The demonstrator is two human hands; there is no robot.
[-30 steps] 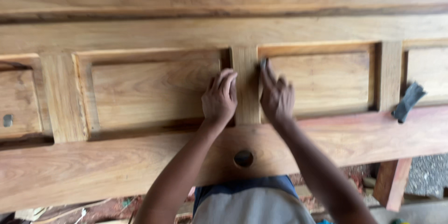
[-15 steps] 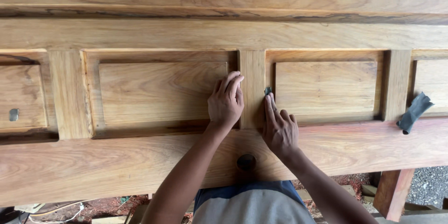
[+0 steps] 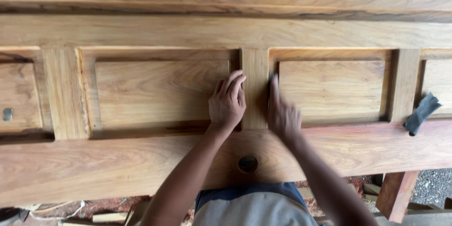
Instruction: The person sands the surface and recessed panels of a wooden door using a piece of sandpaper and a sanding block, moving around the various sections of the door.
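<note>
Both forearms reach up from the lower edge over the near rail of a wooden door (image 3: 117, 169) lying flat, past one round hole (image 3: 247, 163) just below the wrists. The left hand (image 3: 228, 103) lies palm down, fingers together and nearly straight, tips touching the edge of the panel left of the upright post (image 3: 254, 87). The right hand (image 3: 282, 113) is blurred; its fingers run straight along the post's right edge, pressing something dark I cannot make out. Four recessed panels show. One dark folded strip (image 3: 422, 113) lies well right of the fingers.
</note>
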